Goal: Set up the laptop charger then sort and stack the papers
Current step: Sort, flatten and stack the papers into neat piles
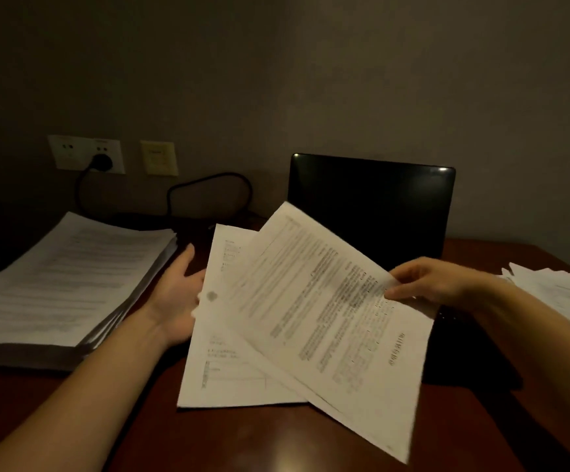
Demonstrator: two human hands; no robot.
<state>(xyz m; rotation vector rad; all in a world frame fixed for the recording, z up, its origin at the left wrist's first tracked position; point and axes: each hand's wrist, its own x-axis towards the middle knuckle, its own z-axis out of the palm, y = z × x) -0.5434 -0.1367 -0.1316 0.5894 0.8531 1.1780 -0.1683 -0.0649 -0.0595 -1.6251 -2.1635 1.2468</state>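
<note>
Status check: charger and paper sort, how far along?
Done: plug sits in the wall outlet, and the cable runs toward the laptop; the laptop end is hidden. A thick stack stands at left. In hand: right hand pinches one sheet overlapping a second sheet; left hand lies open at its edge. Left: the loose pile at far right needs sorting.

Worktop (277,441), dark wood: thick paper stack (65,284) at left edge; loose papers (556,291) at right edge; black laptop (372,206), lid up, near rear edge. Right hand (423,284) pinches a printed sheet (328,318) over a second sheet (222,362), which hides the fingers of the open-palmed left hand (174,294). Black plug (101,161) sits in a wall socket (62,153).
</note>
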